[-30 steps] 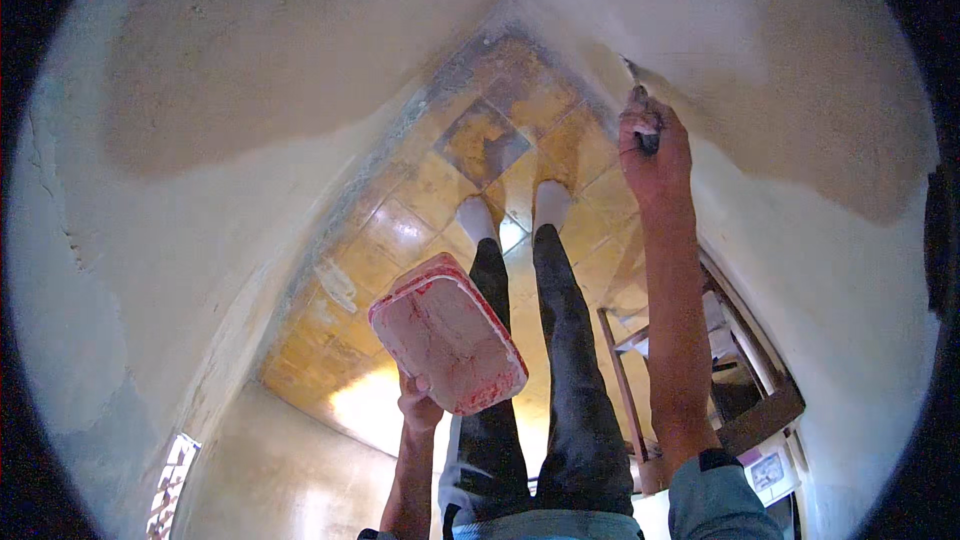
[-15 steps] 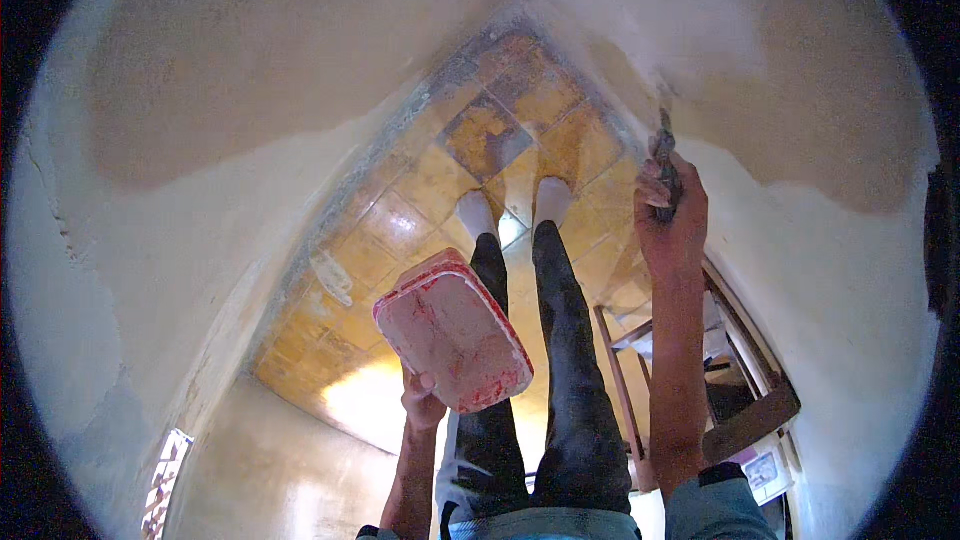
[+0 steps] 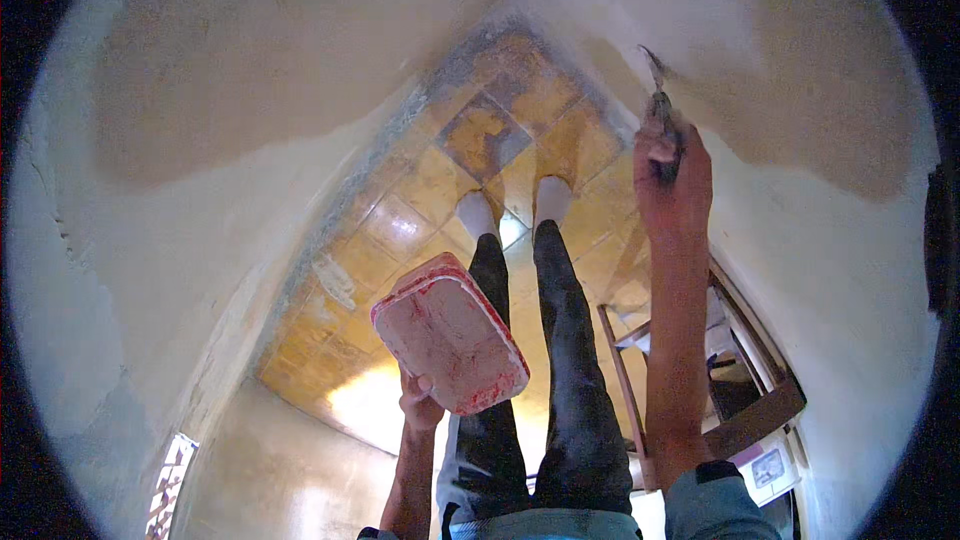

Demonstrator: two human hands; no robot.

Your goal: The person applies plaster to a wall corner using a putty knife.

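My left hand (image 3: 421, 401) grips the lower left edge of a red plastic tub (image 3: 455, 345), held tilted in front of my legs. Pale plaster coats its inside and smears its rim. My right hand (image 3: 672, 165) is closed around the dark handle of a putty knife (image 3: 657, 90). The knife's thin blade points up and away, seen nearly edge-on, close against the right wall (image 3: 740, 90). Whether the blade touches the wall I cannot tell. That wall carries a darker, damp-looking patch beside paler plaster.
The left wall (image 3: 250, 60) also has a darker patch and meets the right wall at a corner ahead. My feet stand on yellow-brown tiles (image 3: 415, 190) with whitish stains. Behind my right forearm is a wooden chair-like frame (image 3: 757, 420) with things on it.
My right hand has moved slightly up, and the putty knife's blade has swung up and to the left along the wall. The tub has barely shifted in my left hand.
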